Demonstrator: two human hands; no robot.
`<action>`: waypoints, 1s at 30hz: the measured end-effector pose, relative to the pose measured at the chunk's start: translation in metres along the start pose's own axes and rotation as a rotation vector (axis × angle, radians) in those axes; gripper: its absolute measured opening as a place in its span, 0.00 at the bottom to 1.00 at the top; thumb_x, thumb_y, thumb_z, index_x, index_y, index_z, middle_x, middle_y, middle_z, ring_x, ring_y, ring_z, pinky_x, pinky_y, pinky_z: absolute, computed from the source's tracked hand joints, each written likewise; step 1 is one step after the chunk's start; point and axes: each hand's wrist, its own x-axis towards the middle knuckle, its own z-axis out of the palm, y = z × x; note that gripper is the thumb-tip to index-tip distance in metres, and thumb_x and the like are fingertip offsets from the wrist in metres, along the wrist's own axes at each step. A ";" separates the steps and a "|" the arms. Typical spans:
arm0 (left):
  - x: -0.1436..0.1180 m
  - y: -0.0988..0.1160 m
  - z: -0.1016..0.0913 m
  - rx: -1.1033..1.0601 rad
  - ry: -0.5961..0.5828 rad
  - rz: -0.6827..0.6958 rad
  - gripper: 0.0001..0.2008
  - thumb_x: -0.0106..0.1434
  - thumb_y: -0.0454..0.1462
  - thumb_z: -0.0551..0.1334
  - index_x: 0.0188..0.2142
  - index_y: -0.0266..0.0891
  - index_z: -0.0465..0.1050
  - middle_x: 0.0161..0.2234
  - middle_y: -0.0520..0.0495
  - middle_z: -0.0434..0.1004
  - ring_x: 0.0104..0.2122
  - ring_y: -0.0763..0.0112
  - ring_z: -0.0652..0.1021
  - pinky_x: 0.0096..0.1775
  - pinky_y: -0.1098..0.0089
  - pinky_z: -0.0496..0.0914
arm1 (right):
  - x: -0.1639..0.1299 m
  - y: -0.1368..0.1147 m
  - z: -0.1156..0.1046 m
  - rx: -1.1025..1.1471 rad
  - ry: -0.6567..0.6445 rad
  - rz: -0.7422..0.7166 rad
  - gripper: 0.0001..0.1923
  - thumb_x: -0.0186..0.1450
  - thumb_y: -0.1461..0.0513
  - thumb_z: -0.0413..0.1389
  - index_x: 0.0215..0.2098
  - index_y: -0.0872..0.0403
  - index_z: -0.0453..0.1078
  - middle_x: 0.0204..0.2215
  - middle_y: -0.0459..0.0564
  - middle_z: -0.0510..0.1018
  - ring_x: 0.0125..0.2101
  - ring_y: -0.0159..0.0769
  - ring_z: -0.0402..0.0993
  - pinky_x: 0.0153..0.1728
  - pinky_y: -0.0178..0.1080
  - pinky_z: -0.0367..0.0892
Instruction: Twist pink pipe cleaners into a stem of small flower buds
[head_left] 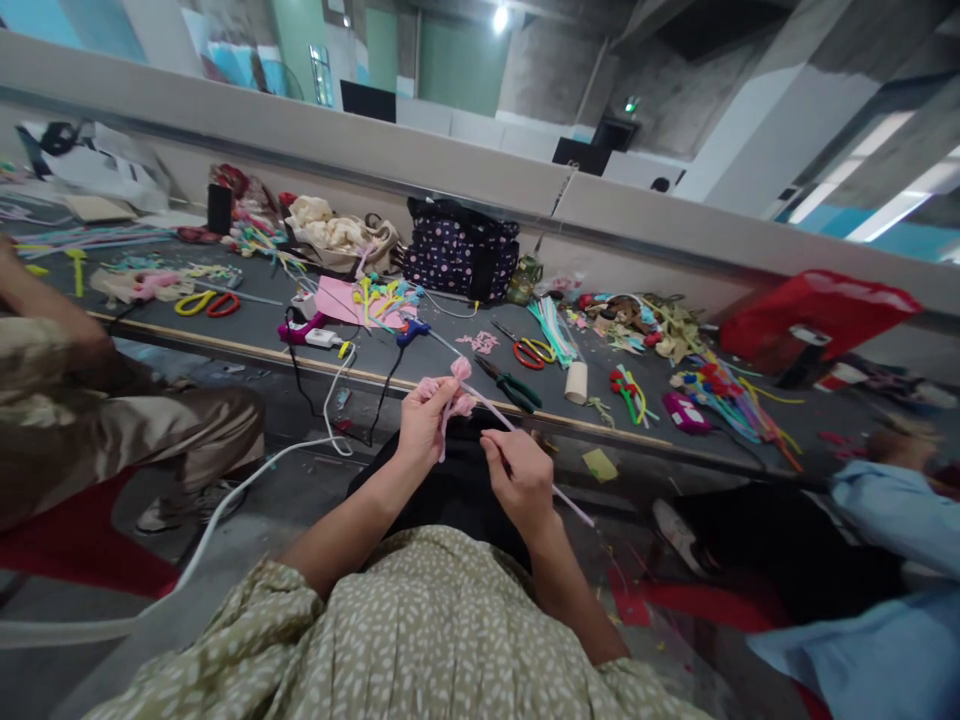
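My left hand [424, 420] pinches the pink flower [455, 395], a few fuzzy petals already bunched, above my lap. My right hand [520, 480] grips the pale stem [570, 505]; wrapping looks about half finished.

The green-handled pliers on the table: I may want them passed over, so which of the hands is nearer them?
Right. The right hand is just below the pliers; the left hand sits farther left, holding the pink pipe-cleaner piece.

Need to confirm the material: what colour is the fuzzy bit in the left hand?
Pale pink. The fuzzy bit sits on a thin stick in the left hand, seen in the head view.
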 end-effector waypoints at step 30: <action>-0.016 -0.011 0.004 -0.008 -0.205 -0.143 0.14 0.49 0.39 0.72 0.30 0.30 0.75 0.21 0.50 0.73 0.20 0.74 0.73 0.25 0.71 0.69 | 0.042 0.019 0.008 0.442 0.160 0.483 0.12 0.59 0.54 0.59 0.28 0.55 0.72 0.24 0.44 0.74 0.25 0.30 0.69 0.29 0.33 0.66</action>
